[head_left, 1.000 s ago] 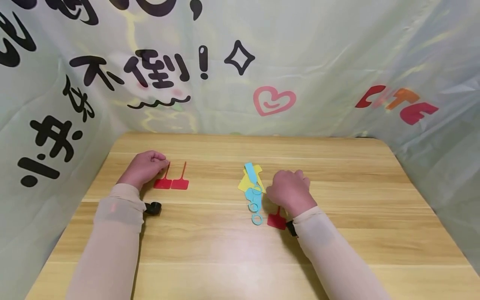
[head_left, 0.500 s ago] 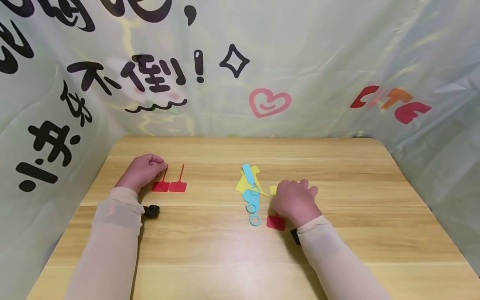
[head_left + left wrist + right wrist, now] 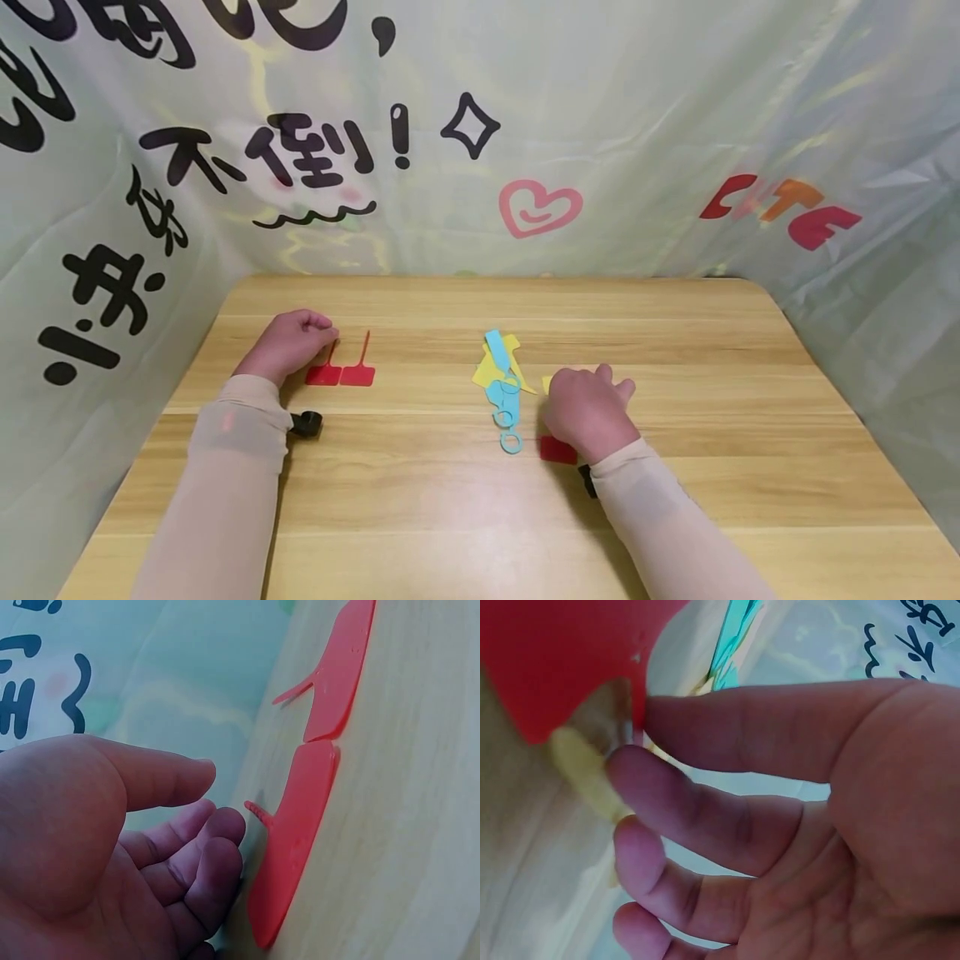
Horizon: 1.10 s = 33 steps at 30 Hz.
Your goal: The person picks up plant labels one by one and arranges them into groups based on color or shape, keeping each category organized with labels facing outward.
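Note:
Two red plastic tags, a left one (image 3: 292, 832) and a right one (image 3: 357, 376), lie side by side on the table, thin stems pointing away. My left hand (image 3: 291, 343) is at the left tag's stem tip; its fingers curl loosely and its thumb stands apart, with nothing between them. In the right wrist view my right hand (image 3: 780, 817) pinches the narrow stem of another red tag (image 3: 562, 660) between thumb and index finger. The head view shows only that tag's wide end below the hand. A yellow piece (image 3: 585, 772) lies close by the fingertips, mostly hidden in the head view.
A small overlapping pile of blue tags (image 3: 511, 408) with ring ends and yellow tags (image 3: 487, 372) lies mid-table, left of the right hand. The wooden table (image 3: 420, 517) meets a printed cloth (image 3: 637, 125) at its back and sides.
My right hand has moved slightly right, away from the pile, and a yellow piece has come into view beside it. My left hand stays by the two red tags.

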Motion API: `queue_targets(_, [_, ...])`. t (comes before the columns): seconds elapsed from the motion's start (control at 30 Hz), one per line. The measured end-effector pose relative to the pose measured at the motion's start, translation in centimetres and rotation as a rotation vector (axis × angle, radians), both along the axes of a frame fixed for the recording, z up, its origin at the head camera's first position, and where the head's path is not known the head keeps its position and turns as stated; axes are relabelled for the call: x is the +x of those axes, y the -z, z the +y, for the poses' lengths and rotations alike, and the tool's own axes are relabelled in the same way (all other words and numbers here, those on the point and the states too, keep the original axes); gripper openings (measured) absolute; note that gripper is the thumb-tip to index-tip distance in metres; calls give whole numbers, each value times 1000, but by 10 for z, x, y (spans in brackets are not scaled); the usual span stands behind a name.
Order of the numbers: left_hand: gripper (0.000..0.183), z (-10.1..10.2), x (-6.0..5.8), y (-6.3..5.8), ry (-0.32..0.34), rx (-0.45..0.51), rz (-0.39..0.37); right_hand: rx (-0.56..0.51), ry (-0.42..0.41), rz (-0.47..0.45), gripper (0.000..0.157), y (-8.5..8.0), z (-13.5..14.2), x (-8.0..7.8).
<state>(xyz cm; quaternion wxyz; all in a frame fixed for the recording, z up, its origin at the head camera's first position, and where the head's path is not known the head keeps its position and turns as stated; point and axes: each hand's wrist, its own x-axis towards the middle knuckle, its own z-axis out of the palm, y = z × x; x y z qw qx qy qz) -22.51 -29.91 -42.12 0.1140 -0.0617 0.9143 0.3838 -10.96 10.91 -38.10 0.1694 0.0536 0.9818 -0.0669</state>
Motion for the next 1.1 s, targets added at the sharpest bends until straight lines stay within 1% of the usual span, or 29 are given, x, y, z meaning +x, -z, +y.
queue_targets(0.17, [41,0,0,-1,5,-7,-7,41,-21,-31,12,0,-2,4])
queue_targets(0.27, [42,1,0,-2,11,-4,-3,44,-33,-44,10,-1,-2,5])
queue_targets(0.37, [42,1,0,-2,17,0,1,35,-36,-49,9,-1,-2,5])
queue_targets(0.57, [42,0,0,-3,27,10,1,-23,3,-74,14,-7,3,7])
queue_targets(0.77, [41,0,0,-2,29,-13,5,-53,4,-67,12,-16,7,9])
queue_targets(0.9, [42,2,2,-4,37,-26,5,-59,-10,-55,15,-21,7,11])
queue_targets(1.1, [42,4,3,-8,65,-33,-1,-70,-43,-35,19,-28,-3,7])
